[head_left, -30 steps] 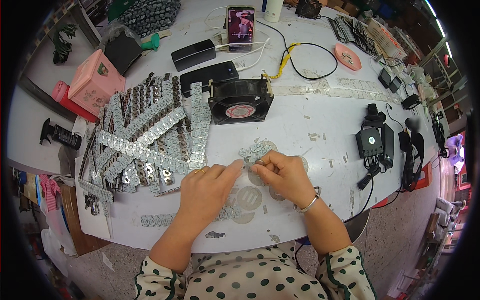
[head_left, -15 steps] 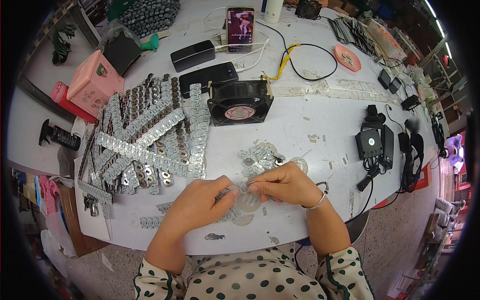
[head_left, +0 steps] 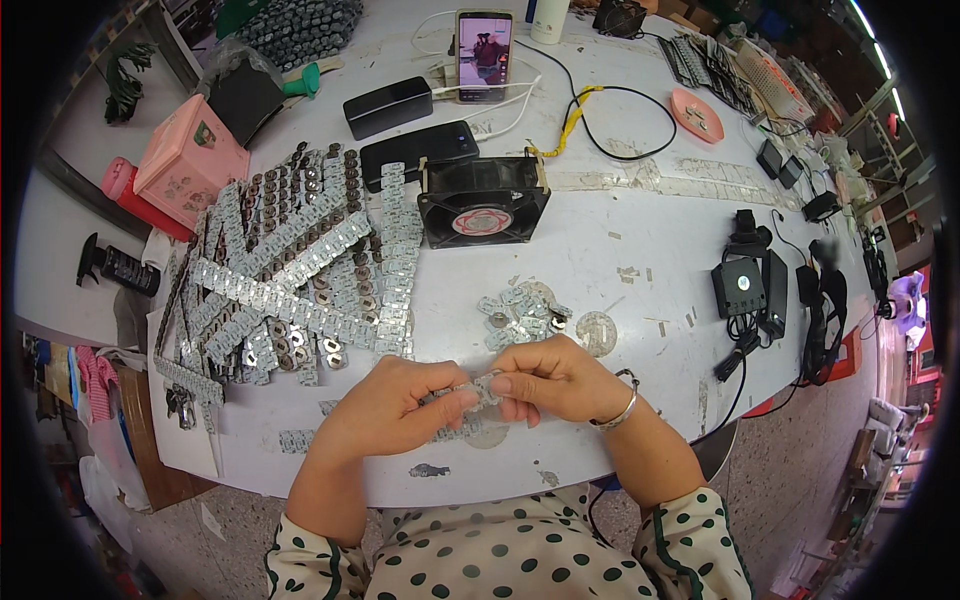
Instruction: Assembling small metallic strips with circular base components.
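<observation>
A short silvery strip of small linked metal plates (head_left: 481,388) is stretched between my two hands above the near part of the table. My left hand (head_left: 405,405) is closed, pinching one end of it between thumb and forefinger. My right hand (head_left: 550,382) pinches the other end, its remaining fingers curled underneath. Just beyond the hands lies a small heap of loose metal pieces (head_left: 520,315). A short strip (head_left: 297,441) rests on the table by my left forearm, and more strip shows partly under the left hand. To the left lies a large pile of such strips (head_left: 290,300).
Behind the hands stands a black square fan (head_left: 482,200). Beyond it are a black box (head_left: 388,108) and a propped phone (head_left: 484,55). A pink box (head_left: 190,165) stands far left. Black power adapters (head_left: 740,287) with cables lie right; a pink dish (head_left: 696,115) sits farther back.
My right hand has shifted slightly left and turned, its thumb now lying over the strip's end. The left hand stays nearly in place. The picture on the phone has changed.
</observation>
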A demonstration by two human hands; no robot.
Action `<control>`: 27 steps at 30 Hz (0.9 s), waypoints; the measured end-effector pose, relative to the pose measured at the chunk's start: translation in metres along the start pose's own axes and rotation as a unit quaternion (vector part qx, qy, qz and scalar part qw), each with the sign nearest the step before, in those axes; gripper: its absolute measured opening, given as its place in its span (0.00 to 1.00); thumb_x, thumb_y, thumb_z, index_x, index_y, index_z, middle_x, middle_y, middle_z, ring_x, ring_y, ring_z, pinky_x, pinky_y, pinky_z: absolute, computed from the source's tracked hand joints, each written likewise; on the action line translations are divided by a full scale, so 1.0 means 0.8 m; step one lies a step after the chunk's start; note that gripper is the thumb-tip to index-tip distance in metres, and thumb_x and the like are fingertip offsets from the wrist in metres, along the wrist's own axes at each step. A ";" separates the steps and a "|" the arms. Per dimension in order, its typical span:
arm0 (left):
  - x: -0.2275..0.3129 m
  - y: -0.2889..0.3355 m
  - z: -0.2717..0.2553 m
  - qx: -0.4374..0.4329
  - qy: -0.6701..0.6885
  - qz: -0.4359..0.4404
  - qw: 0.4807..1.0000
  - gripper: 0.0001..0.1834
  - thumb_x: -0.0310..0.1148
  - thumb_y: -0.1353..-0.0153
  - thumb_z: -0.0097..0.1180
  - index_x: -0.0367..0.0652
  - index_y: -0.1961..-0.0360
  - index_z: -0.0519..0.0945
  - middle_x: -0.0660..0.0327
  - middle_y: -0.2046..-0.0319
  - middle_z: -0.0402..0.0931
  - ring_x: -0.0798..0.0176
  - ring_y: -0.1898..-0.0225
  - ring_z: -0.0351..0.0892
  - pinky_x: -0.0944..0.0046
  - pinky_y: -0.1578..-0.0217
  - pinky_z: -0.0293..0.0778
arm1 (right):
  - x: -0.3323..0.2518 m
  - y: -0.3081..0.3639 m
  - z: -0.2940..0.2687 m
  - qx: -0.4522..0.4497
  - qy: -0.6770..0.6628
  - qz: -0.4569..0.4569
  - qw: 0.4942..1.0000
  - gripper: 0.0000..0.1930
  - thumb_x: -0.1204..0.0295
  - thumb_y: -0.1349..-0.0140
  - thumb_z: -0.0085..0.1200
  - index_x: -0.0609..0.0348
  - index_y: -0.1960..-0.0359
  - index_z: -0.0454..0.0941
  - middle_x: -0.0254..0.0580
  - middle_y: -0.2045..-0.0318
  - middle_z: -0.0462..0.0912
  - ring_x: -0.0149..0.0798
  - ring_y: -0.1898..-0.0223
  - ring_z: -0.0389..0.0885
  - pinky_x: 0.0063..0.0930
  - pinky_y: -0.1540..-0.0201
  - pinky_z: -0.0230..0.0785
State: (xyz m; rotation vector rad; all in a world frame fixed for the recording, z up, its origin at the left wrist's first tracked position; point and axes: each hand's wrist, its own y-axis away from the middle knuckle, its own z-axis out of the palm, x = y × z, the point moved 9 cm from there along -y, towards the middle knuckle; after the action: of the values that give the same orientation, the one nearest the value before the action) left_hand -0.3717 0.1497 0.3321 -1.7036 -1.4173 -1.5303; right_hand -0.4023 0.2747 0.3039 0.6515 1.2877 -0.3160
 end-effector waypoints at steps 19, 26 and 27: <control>0.032 -0.001 -0.009 0.231 -0.226 0.166 0.932 0.05 0.31 0.38 0.56 0.43 0.63 0.77 0.58 0.73 0.79 0.53 0.75 0.80 0.58 0.74 0.75 | -0.011 -0.004 -0.024 0.190 0.157 -0.094 0.965 0.09 0.67 0.31 0.52 0.60 0.66 0.73 0.32 0.82 0.75 0.22 0.80 0.70 0.22 0.77 0.64; 0.038 0.000 0.001 0.267 -0.349 0.212 0.873 0.07 0.30 0.41 0.58 0.44 0.62 0.76 0.61 0.76 0.76 0.58 0.77 0.78 0.60 0.75 0.73 | -0.009 -0.004 -0.030 0.228 0.170 -0.091 0.954 0.09 0.68 0.32 0.53 0.61 0.67 0.72 0.35 0.83 0.74 0.23 0.81 0.69 0.22 0.78 0.62; 0.036 -0.002 0.003 0.266 -0.348 0.209 0.874 0.07 0.30 0.41 0.58 0.44 0.62 0.76 0.61 0.76 0.76 0.58 0.77 0.78 0.60 0.75 0.73 | -0.007 -0.004 -0.031 0.227 0.169 -0.089 0.955 0.09 0.68 0.32 0.53 0.61 0.67 0.72 0.35 0.83 0.74 0.23 0.81 0.69 0.22 0.78 0.62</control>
State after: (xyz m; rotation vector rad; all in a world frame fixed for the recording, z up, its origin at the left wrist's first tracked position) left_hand -0.3758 0.1634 0.3576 -2.0751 -1.4488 -0.2315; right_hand -0.4249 0.2867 0.3051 1.0130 1.6232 -0.6838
